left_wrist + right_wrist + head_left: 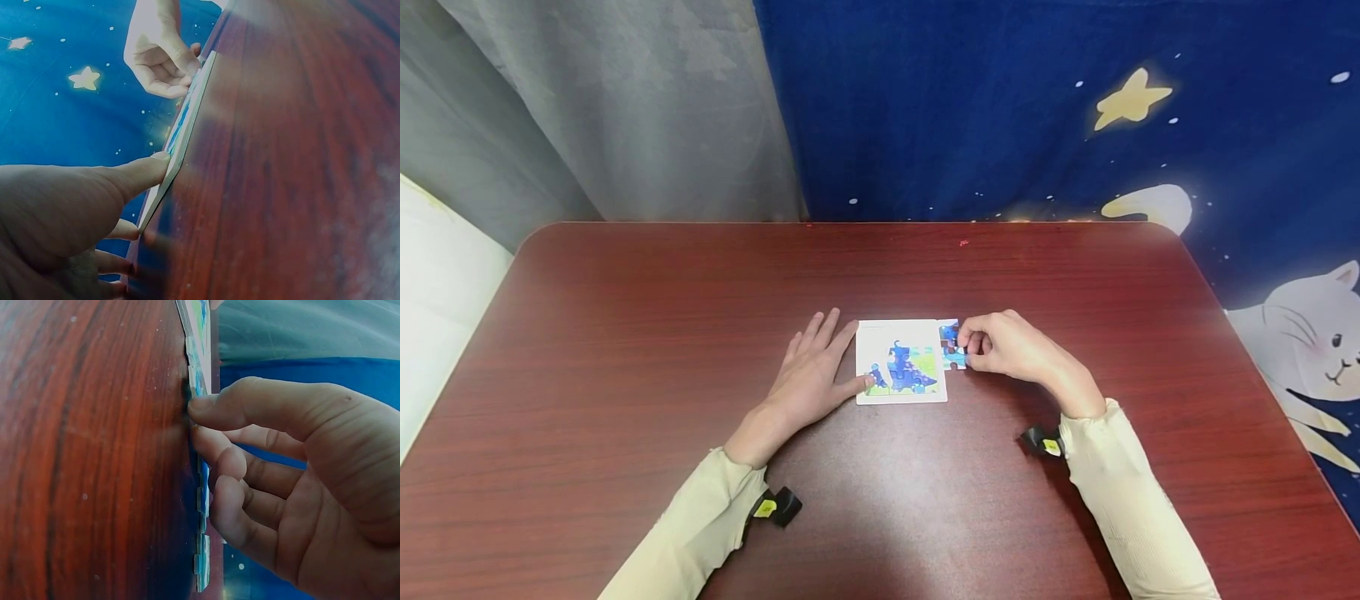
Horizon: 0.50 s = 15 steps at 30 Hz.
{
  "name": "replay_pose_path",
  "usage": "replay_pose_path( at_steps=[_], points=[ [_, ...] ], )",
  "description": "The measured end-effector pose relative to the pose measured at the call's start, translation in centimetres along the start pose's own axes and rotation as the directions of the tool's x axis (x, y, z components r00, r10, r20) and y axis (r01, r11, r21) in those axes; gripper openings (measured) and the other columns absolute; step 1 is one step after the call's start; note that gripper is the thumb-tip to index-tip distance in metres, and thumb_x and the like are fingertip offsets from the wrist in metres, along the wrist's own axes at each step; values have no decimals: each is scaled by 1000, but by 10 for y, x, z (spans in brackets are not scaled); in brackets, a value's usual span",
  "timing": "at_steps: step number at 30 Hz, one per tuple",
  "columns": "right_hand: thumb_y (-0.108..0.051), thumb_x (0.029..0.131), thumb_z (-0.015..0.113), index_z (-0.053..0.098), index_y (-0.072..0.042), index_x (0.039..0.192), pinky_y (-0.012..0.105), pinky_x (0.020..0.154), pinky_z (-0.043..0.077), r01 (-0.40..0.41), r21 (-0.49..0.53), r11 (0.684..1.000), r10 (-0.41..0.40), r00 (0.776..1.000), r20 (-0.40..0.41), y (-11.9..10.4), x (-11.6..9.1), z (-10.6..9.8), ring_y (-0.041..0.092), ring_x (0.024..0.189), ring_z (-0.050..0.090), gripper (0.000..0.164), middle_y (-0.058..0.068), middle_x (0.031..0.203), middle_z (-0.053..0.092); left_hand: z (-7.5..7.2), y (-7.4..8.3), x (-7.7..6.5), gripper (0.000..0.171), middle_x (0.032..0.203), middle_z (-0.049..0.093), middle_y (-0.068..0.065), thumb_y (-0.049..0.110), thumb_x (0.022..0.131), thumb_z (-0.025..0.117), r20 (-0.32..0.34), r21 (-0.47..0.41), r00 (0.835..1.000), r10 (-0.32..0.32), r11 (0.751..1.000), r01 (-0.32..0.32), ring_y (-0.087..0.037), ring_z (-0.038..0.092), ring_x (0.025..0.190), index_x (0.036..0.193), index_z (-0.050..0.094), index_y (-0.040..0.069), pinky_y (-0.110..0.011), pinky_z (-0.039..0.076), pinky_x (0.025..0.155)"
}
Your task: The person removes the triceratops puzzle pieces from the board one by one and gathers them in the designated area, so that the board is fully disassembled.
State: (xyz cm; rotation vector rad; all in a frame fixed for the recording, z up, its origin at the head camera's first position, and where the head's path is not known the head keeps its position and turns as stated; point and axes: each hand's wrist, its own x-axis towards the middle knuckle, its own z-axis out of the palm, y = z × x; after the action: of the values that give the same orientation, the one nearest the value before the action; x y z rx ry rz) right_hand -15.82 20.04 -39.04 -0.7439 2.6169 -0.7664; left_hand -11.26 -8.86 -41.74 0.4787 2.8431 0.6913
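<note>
A white-framed jigsaw puzzle board (891,328) lies on the table, partly filled with blue and green picture pieces. My left hand (808,367) is at its left side with fingers spread, the thumb resting on the lower left of the board. In the left wrist view that thumb (147,169) presses on the board's edge. At the board's right edge, my right hand (1011,346) pinches a strip of joined puzzle pieces (951,340) between thumb and curled fingers. Knobbed edges of this strip (203,494) show in the right wrist view, where it stretches past the fingertips.
The reddish-brown wooden table (700,283) surrounds the board. A grey curtain (647,108) and a blue curtain (940,108) with stars and a cat hang behind it. Each wrist carries a small black strapped device (786,506).
</note>
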Motion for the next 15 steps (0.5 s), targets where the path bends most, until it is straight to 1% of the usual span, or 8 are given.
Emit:
replay_pose_path(
  at_steps=[9,15],
  points=[
    [-1,75,69,66,-8,86,28,62,46,-2,-4,1000,2,1000,1,2,0,1,12,66,52,14,-4,72,59,0,0,0,81,153,13,-16,50,84,62,2,-4,1000,-3,1000,3,-31,5,140,146,30,11,-53,8,108],
    [-1,73,70,65,-10,84,29,61,45,21,-30,999,-22,1000,-16,2,1,2,11,65,52,14,-5,69,57,0,1,0,81,153,14,-17,49,83,64,-8,0,1000,2,1000,-2,-32,6,140,146,31,10,-54,9,108]
  ],
)
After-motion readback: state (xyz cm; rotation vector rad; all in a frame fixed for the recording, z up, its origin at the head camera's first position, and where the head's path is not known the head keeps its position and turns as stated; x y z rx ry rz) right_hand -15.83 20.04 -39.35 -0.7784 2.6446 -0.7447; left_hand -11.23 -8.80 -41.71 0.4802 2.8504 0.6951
